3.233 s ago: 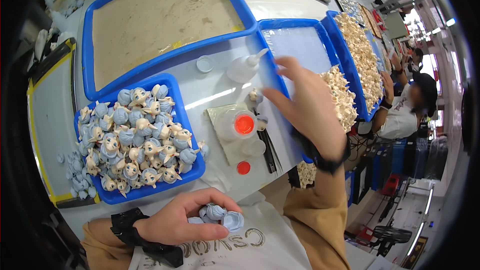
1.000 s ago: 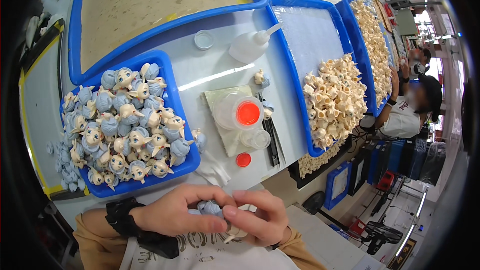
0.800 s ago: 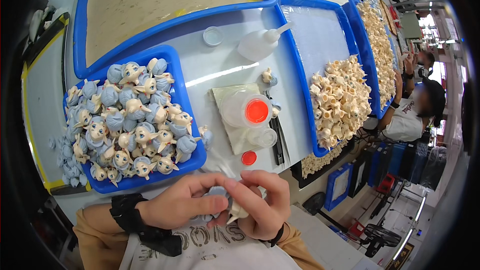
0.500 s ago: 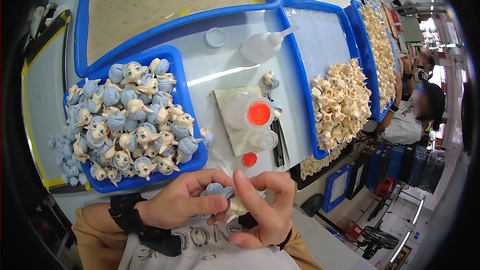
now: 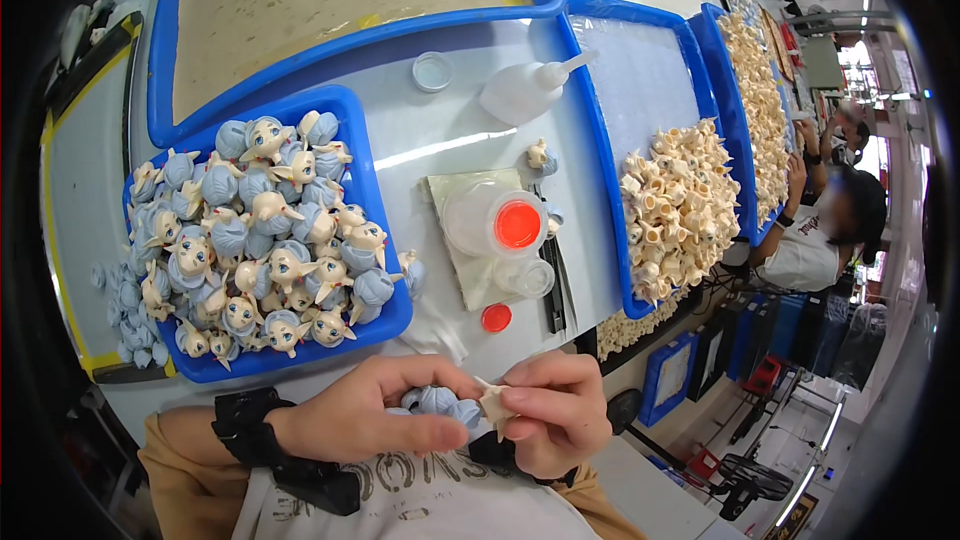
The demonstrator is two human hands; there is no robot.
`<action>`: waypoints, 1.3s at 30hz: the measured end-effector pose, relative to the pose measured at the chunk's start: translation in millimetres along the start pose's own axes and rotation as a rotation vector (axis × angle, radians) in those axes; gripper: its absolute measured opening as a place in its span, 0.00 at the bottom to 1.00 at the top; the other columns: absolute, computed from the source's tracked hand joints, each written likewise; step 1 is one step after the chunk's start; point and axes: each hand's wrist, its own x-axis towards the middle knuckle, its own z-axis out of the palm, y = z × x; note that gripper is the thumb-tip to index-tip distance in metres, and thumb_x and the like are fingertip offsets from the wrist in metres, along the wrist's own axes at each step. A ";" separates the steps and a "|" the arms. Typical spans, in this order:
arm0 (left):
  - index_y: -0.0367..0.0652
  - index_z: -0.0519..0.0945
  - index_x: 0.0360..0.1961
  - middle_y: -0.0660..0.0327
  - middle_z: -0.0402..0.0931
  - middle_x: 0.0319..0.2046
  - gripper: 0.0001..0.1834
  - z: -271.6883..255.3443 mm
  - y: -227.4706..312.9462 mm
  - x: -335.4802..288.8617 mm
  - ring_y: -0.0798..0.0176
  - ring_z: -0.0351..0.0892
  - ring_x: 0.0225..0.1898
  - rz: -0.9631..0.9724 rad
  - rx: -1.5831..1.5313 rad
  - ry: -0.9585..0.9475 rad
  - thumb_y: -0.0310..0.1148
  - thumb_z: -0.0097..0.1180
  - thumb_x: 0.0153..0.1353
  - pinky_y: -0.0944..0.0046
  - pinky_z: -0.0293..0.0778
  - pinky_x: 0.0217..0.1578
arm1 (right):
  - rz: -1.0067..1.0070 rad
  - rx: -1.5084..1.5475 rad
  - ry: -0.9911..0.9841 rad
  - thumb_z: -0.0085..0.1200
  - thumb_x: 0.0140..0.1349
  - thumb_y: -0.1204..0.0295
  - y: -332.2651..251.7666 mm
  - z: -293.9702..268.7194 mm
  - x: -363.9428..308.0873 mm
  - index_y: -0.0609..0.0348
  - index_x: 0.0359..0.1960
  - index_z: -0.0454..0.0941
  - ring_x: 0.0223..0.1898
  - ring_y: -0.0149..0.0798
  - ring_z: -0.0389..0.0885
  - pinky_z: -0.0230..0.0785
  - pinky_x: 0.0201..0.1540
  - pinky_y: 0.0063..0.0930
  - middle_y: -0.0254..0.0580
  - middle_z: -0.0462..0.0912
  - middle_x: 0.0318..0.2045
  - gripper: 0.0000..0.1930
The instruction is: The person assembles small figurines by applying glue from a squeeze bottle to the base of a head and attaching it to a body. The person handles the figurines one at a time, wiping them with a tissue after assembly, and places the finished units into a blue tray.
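My left hand (image 5: 350,415) is closed around a blue-grey doll hair piece (image 5: 440,404), with the thumb lying along its near side. Pinched in the fingertips of my right hand (image 5: 560,418) is a cream doll face piece (image 5: 494,404) with pointed ears. It sits right beside the hair piece, and whether the two touch I cannot tell. Ahead of my left hand, a blue tray (image 5: 385,180) is heaped with doll heads (image 5: 265,210) that have blue-grey hair and cream faces.
A round container with a red centre (image 5: 518,224) and a small clear cup (image 5: 530,278) stand on a pale pad (image 5: 445,195). Near them are a red cap (image 5: 496,317), black tweezers (image 5: 555,305) and a white squeeze bottle (image 5: 515,95). Cream parts (image 5: 680,210) fill a tray at right; a co-worker (image 5: 815,240) sits beyond.
My right hand's fingers, spread before, have closed in a pinch on the face piece. That piece has shifted slightly right and up; my left hand still holds the hair piece.
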 end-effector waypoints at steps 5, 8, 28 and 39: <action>0.39 0.70 0.46 0.68 0.71 0.35 0.18 -1.9 -4.2 0.2 0.80 0.68 0.30 0.053 0.004 0.026 0.33 0.57 0.57 0.77 0.68 0.28 | -0.029 0.075 -0.171 0.61 0.45 0.82 5.1 -8.7 11.5 0.65 0.39 0.78 0.32 0.41 0.76 0.69 0.32 0.26 0.53 0.76 0.38 0.16; 0.39 0.71 0.47 0.67 0.71 0.34 0.17 -0.1 -2.5 1.2 0.80 0.68 0.30 0.047 0.016 0.018 0.33 0.56 0.57 0.76 0.68 0.28 | 0.090 0.129 -0.065 0.61 0.44 0.82 -0.7 -10.3 7.9 0.65 0.39 0.77 0.32 0.41 0.77 0.70 0.33 0.27 0.54 0.77 0.36 0.17; 0.33 0.68 0.48 0.59 0.72 0.30 0.21 -1.9 -0.7 2.0 0.70 0.74 0.32 0.071 -0.056 0.062 0.37 0.52 0.59 0.71 0.72 0.31 | 0.065 -0.445 0.130 0.59 0.42 0.87 38.5 -33.2 25.7 0.64 0.36 0.78 0.34 0.35 0.77 0.71 0.31 0.21 0.46 0.77 0.37 0.15; 0.33 0.69 0.47 0.60 0.71 0.30 0.18 -1.9 2.2 2.1 0.70 0.73 0.32 0.064 0.004 0.021 0.33 0.52 0.59 0.71 0.72 0.31 | -0.027 -0.636 0.063 0.59 0.41 0.86 30.6 -24.6 31.9 0.61 0.38 0.78 0.33 0.38 0.77 0.70 0.32 0.24 0.45 0.77 0.36 0.18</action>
